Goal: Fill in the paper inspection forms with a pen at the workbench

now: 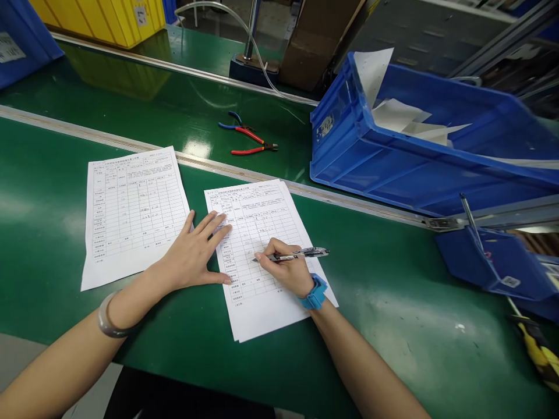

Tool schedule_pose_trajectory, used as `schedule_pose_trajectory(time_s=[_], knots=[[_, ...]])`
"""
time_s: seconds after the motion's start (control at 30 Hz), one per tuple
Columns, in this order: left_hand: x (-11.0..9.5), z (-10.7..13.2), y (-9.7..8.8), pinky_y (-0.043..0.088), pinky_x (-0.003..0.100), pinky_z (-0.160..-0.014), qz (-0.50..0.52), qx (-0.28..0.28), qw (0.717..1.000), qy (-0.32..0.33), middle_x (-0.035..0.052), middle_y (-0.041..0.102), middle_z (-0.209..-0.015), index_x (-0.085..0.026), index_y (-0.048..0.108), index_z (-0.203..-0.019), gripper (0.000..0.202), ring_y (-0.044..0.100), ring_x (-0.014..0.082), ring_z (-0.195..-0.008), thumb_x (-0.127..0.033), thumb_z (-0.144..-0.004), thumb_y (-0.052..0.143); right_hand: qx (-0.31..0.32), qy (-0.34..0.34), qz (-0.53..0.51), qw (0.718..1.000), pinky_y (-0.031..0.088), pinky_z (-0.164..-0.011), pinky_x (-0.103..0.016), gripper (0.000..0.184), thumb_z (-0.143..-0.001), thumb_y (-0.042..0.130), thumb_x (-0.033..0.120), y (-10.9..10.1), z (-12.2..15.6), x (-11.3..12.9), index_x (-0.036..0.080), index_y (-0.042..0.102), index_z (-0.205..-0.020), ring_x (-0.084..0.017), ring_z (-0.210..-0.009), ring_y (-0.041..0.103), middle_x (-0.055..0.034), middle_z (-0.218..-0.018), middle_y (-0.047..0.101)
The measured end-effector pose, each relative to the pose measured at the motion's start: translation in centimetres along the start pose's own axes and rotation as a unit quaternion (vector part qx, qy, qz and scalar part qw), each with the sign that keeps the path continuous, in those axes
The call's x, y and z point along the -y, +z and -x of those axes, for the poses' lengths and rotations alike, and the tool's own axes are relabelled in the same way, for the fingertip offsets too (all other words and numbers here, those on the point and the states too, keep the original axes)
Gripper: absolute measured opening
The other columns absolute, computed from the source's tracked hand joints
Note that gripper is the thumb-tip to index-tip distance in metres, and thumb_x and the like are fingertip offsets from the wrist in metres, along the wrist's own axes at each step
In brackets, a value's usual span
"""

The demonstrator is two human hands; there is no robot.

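A small stack of printed forms (266,314) lies on the green table in front of me, with a table grid and some handwriting on the top sheet. My right hand (290,270) grips a pen (312,252), its tip at the grid's middle rows. A blue band circles that wrist. Fingers spread, my left hand (194,250) rests across the left edge of these forms, holding nothing. Left of it lies another filled-in form (131,212), close to my fingers and forearm.
Two pairs of pliers, one blue-handled (236,120) and one red-handled (255,142), lie beyond the metal strip. A blue bin (349,157) with papers (402,116) stands at the right. Smaller blue bins (476,262) and a yellow-black tool (535,343) sit far right; a yellow bin (105,20) stands back left.
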State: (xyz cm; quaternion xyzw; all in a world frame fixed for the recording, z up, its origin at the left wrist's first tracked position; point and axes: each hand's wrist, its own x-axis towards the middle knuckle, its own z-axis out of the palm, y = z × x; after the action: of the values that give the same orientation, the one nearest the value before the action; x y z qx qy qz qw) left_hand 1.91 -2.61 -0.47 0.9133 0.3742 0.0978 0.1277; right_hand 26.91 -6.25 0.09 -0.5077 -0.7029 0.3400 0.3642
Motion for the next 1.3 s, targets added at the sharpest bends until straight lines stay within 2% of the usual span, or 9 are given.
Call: schedule_pose_trajectory(time_s=[0.4, 0.97, 1.3], knots=[[0.14, 0.16, 0.20, 0.013, 0.070, -0.120, -0.006, -0.013, 1.000, 0.007, 0.0207, 0.027, -0.163, -0.012, 0.035, -0.152, 0.112, 0.022, 0.0424, -0.150, -0.091, -0.073, 0.040, 0.012, -0.007, 0.001, 1.000, 0.026, -0.045, -0.026, 0.033, -0.088, 0.063, 0.031, -0.05, 0.01, -0.02, 0.021, 0.044, -0.063, -0.010, -0.046, 0.036, 0.0053, -0.050, 0.042], [0.18, 0.17, 0.21, 0.015, 0.072, -0.119, -0.018, -0.016, 1.000, 0.012, 0.0202, 0.027, -0.163, -0.011, 0.034, -0.152, 0.111, 0.022, 0.0420, -0.150, -0.089, -0.074, 0.040, -0.019, -0.026, 0.000, 0.999, 0.027, -0.045, -0.024, 0.034, -0.089, 0.063, 0.026, 0.07, -0.03, -0.09, 0.021, 0.042, -0.063, -0.009, -0.046, 0.035, 0.0066, -0.051, 0.040], [0.17, 0.20, 0.16, 0.016, 0.072, -0.118, -0.018, -0.015, 1.000, 0.012, 0.0205, 0.027, -0.163, -0.011, 0.034, -0.153, 0.111, 0.023, 0.0424, -0.150, -0.089, -0.074, 0.042, -0.005, -0.035, 0.007, 0.999, 0.025, -0.044, -0.025, 0.033, -0.088, 0.061, 0.023, 0.12, 0.09, 0.08, 0.021, 0.040, -0.063, -0.009, -0.046, 0.034, 0.0067, -0.051, 0.038]])
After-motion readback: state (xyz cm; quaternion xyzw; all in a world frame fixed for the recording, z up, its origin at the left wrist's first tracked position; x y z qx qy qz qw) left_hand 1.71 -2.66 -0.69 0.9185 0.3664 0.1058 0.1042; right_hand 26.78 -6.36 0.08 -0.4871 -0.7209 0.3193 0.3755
